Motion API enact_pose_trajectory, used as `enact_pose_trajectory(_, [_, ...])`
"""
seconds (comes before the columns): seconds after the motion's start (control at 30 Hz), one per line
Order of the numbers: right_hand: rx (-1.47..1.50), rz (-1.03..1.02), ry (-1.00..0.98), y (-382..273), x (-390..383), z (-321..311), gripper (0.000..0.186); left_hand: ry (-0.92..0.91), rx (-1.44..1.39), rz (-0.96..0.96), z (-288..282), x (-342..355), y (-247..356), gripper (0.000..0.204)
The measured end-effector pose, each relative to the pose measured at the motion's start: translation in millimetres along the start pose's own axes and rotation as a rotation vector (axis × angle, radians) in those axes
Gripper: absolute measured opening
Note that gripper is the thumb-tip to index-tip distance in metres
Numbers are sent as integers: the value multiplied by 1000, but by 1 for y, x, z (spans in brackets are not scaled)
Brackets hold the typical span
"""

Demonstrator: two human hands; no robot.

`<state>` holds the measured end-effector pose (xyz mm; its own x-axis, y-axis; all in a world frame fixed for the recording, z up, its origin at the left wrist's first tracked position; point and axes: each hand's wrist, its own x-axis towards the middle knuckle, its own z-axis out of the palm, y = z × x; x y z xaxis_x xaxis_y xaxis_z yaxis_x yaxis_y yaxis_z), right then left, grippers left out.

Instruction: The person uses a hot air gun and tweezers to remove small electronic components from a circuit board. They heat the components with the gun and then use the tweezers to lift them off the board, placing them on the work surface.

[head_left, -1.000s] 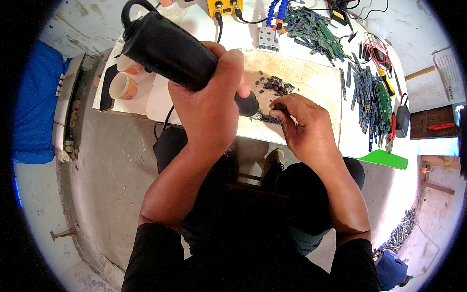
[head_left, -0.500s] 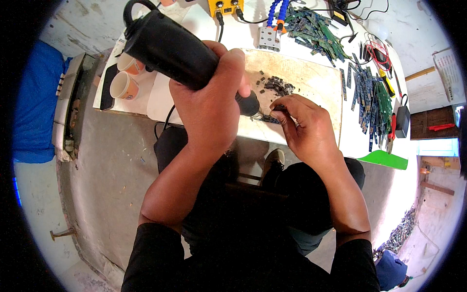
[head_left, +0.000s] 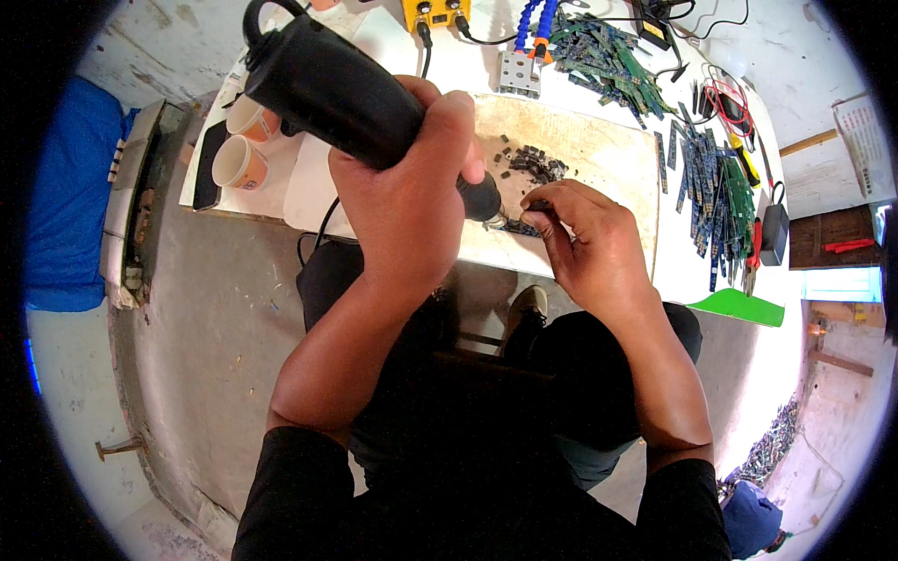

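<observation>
My left hand [head_left: 402, 210] is wrapped round a black hot-air gun [head_left: 335, 89]. Its nozzle end points down and to the right, close to a narrow dark circuit board strip [head_left: 524, 230] at the near edge of a tan work board [head_left: 613, 150]. My right hand [head_left: 599, 238] is closed in a pinch just right of the nozzle, above that strip. A small dark thing shows at its fingertips, too little of it to name. Beyond the fingers, several small black parts [head_left: 533, 163] lie heaped on the work board.
Piles of circuit board strips [head_left: 716, 192] lie at the right and far side. Two paper cups [head_left: 239, 164] stand at the left. A yellow powered unit [head_left: 435, 13], a grey metal block [head_left: 518, 75] and a red cable [head_left: 730, 105] are at the back.
The hot-air gun and my left hand have shifted very slightly to the right. My right hand keeps its pinch in nearly the same place.
</observation>
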<state>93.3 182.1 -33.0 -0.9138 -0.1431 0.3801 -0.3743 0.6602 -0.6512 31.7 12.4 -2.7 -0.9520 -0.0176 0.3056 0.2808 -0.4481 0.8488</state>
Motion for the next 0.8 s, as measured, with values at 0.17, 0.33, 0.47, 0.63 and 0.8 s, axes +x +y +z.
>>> enact_pose_trajectory(0.17, [2, 17, 4, -1, 0, 0, 13, 14, -54, 6, -3, 1, -4, 11])
enact_pose_trajectory(0.33, [-9, -4, 22, 2, 0, -1, 13, 33, 31, -6, 0, 0, 1, 8])
enact_pose_trajectory(0.47, [-79, -29, 136, 6, 2, 0, 15, 16, 74, 15, -1, 0, 2, 10])
enact_pose_trajectory(0.63, [-156, 73, 258, 10, 5, -3, 13, 27, 57, 9, 0, 1, 2, 10])
enact_pose_trajectory(0.8, [16, 172, 168, 1, 1, -5, 14, 18, 46, 9, -2, 2, 1, 10])
